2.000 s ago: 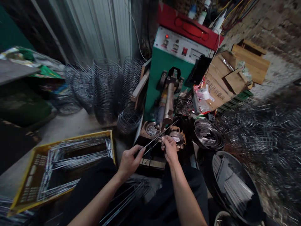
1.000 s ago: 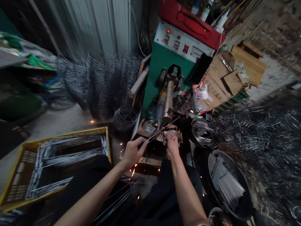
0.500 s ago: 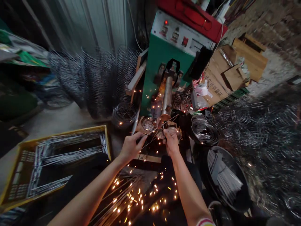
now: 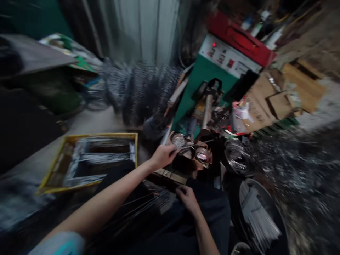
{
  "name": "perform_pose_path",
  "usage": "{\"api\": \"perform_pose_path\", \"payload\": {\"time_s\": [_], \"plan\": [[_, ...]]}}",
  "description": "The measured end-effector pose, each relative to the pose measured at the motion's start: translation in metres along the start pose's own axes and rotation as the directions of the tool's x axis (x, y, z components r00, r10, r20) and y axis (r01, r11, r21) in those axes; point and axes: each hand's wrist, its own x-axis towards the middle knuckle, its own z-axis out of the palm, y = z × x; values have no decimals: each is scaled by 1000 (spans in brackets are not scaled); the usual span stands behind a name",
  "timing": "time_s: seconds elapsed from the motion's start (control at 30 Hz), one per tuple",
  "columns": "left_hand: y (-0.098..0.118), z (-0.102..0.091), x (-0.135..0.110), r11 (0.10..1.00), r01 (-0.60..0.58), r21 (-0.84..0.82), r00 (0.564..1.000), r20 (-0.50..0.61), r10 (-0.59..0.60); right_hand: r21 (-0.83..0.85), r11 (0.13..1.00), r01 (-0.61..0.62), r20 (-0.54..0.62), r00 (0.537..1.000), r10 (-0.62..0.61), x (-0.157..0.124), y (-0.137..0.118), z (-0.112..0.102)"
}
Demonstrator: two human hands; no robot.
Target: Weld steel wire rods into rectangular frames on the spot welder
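Observation:
My left hand [image 4: 165, 156] is closed, pinching a thin metal wire [image 4: 196, 143] that points right across the front of the green welding machine [image 4: 187, 101]. Two round dishes sit near the wire: one dish [image 4: 178, 139] just past my fingertips, the other dish [image 4: 203, 155] farther right. Above them a thick metal cylinder [image 4: 207, 113] juts out from the machine. Low over my lap, my right hand [image 4: 188, 199] has its fingers curled together; anything in them is hidden. Just left of it lie long loose wires [image 4: 145, 203], blurred.
A yellow crate [image 4: 136, 152] of metal wire pieces stands at left. Stacked wire rings [image 4: 138, 94] line the back. On the right are a wire coil [image 4: 237, 156], a black tub [image 4: 278, 212] with metal strips, a cardboard box [image 4: 261, 102] and a heap of wirework [image 4: 297, 159].
My right hand has left the machine and dropped toward my lap. My left hand stays near the machine with a wire. The shower of sparks is gone, and the view has swung left.

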Motion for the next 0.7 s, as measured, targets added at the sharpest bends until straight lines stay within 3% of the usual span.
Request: {"api": "perform_pose_path", "payload": {"time_s": [0.07, 0.17, 0.23, 0.3, 0.37, 0.43, 0.5, 0.6, 0.7], "plan": [[0, -10, -13, 1000, -6, 19, 999, 42, 5, -62, 998, 17, 70, 997, -12, -8, 4, 3], [-15, -40, -37, 994, 95, 60, 995, 12, -96, -212, 974, 76, 139, 989, -47, -12, 13, 1], [-34, -71, -56, 978, 197, 69, 978, -84, -191, -280, 956, 86, 177, 984, -37, -11, 20, -1], [-57, -109, -74, 949, 311, 46, 925, -242, -292, -315, 946, 76, 201, 979, -12, -11, 26, 0], [-85, -147, -93, 905, 425, -24, 810, -435, -393, -345, 936, 72, 204, 979, 0, -11, 30, 2], [-115, -176, -112, 846, 512, -150, 633, -600, -490, -371, 926, 74, 204, 979, 4, -11, 32, 5], [-144, -193, -131, 772, 553, -313, 432, -684, -588, -396, 915, 73, 209, 978, 13, -10, 32, 7], [-180, -199, -161, 644, 543, -539, 183, -673, -717, -454, 888, 69, 229, 973, 41, -8, 30, 10], [-207, -192, -188, 526, 506, -684, 27, -597, -802, -523, 850, 58, 226, 971, 73, -9, 27, 14]]}}
